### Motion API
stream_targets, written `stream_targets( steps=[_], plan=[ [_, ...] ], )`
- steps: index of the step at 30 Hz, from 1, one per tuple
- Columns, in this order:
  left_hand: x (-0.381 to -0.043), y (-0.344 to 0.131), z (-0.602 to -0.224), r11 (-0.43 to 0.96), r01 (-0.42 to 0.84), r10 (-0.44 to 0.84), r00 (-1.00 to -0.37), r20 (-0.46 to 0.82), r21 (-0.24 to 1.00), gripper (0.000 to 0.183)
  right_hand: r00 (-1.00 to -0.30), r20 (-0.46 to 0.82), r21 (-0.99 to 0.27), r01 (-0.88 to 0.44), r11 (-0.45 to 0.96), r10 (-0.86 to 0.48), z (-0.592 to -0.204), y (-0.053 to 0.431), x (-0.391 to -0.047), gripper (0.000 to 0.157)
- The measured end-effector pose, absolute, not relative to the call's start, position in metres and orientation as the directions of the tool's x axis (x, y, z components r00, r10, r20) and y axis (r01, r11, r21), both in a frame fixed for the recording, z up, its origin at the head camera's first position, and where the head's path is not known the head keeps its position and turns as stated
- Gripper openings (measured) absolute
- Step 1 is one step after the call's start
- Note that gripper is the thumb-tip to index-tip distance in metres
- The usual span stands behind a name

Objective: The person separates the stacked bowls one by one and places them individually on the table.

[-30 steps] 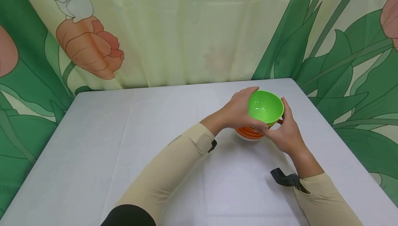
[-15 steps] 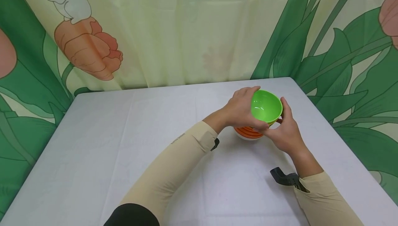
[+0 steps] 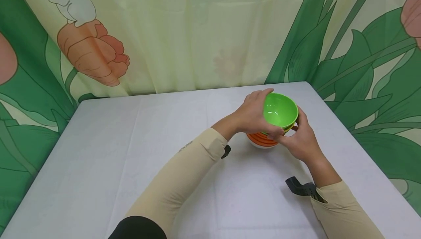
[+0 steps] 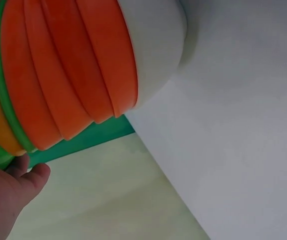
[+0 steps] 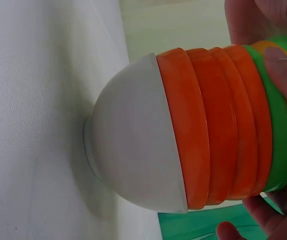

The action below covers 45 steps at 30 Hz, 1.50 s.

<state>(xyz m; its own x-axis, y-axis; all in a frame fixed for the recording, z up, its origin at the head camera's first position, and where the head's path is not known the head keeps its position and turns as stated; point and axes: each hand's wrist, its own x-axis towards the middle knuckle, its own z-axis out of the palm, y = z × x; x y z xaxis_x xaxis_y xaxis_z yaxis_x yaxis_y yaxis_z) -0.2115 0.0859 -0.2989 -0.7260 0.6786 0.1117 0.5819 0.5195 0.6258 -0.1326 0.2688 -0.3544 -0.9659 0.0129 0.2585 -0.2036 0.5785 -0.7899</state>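
Stacked bowls [image 5: 208, 130] held near counter's [image 3: 184, 180] far right corner
Upper bowls [image 3: 281, 111] are clasped by left grip [image 3: 253, 113] and right grip [image 3: 302, 142].

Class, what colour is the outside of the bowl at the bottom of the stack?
White; the bottom bowl shows best in the right wrist view.

White-clothed table [image 3: 151, 129]; leaf-and-carrot-print curtain [image 3: 197, 34] behind.

And here the left hand [image 3: 254, 114] is gripping from one side, the right hand [image 3: 302, 142] is gripping opposite, thumbs [image 3: 275, 131] nearly meeting; the left arm [image 3: 179, 169] is slanting across, the right arm [image 3: 343, 209] angling inward.
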Motion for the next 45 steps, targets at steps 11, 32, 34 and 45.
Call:
stream_targets(
  steps=[11, 32, 34, 45],
  plan=[
    [-0.21, 0.074, -0.29, 0.493, 0.545, 0.649, -0.75, 0.131, 0.678, 0.113, -0.972, 0.233, -0.798, -0.186, 0.573, 0.008, -0.356, 0.267, -0.132, 0.104],
    [-0.208, 0.049, -0.278, 0.478, 0.522, 0.614, -0.774, 0.155, 0.706, 0.115, -0.978, 0.206, -0.824, -0.163, 0.543, 0.02, -0.355, 0.264, -0.134, 0.1],
    [-0.208, 0.045, -0.278, 0.475, 0.52, 0.61, -0.776, 0.161, 0.709, 0.115, -0.978, 0.205, -0.824, -0.159, 0.543, 0.024, -0.355, 0.264, -0.133, 0.1],
    [-0.207, 0.023, -0.273, 0.496, 0.486, 0.578, -0.803, 0.144, 0.72, 0.115, -0.981, 0.189, -0.81, -0.127, 0.572, 0.049, -0.353, 0.263, -0.13, 0.103]
  ],
)
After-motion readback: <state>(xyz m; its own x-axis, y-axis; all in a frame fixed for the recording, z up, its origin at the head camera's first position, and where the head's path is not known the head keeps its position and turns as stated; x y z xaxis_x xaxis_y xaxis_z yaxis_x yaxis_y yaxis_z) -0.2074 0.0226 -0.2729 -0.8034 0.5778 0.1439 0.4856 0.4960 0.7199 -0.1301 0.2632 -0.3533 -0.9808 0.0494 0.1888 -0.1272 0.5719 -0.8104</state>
